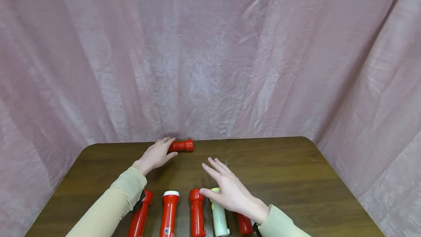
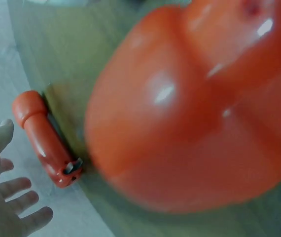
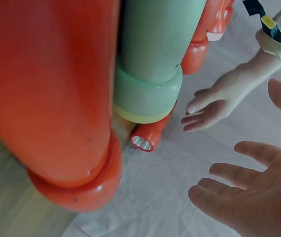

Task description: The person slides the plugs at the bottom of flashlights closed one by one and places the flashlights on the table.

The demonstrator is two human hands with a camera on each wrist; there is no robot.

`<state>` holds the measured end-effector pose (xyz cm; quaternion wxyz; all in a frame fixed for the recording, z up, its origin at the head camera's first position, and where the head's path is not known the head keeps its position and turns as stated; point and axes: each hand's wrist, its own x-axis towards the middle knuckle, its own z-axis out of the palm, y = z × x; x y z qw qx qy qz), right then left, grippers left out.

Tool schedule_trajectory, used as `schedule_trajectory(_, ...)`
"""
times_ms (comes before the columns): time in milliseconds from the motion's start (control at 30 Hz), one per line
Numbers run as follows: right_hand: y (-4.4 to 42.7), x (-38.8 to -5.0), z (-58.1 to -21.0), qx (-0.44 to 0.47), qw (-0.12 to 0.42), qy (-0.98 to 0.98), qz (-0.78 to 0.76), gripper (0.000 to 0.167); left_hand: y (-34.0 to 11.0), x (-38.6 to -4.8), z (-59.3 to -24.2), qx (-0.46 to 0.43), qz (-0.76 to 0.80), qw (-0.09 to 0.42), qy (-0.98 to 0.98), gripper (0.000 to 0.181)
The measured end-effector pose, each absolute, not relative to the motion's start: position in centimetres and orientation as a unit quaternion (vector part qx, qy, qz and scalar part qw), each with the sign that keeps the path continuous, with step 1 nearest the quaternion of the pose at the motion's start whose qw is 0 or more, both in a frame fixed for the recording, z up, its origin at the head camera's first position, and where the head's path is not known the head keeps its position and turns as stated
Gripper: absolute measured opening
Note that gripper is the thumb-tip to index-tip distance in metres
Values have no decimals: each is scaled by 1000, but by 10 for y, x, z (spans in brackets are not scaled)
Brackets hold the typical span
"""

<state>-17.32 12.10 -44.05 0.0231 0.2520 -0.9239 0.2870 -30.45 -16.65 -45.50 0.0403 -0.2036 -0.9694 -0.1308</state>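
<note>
At the back edge of the table lies a red flashlight (image 1: 185, 145) on its side. My left hand (image 1: 156, 155) is just left of it, fingers extended and partly covering its near end in the head view. The left wrist view shows this flashlight (image 2: 44, 143) beside the spread fingers, with a gap between them. My right hand (image 1: 231, 192) hovers with straight, spread fingers over the front row, holding nothing. Below it are a pale green flashlight (image 1: 219, 218) with a yellow rim and a red flashlight (image 1: 244, 224), both partly hidden by the hand.
Along the front also lie a red flashlight (image 1: 197, 213), a red flashlight with a white rim (image 1: 169, 211), and another red one (image 1: 139, 218) beside the left sleeve. Pink curtains (image 1: 197, 65) hang behind the brown wooden table (image 1: 296, 178) and at its sides.
</note>
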Motion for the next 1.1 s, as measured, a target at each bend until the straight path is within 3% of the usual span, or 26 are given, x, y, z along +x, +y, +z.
schedule_trajectory(533,100,-199,-437,237,4,-927,291,71,-160,-325,-459,-215,-119,-25,-969,58)
schedule_trajectory(800,100,-205,-438,236,16,-926,293,68,-154,-330,-466,-203,-101,0,-974,46)
schedule_trajectory(1100,88,-217,-440,230,17,-920,317,63,-150,-329,-467,-163,-130,-31,-978,34)
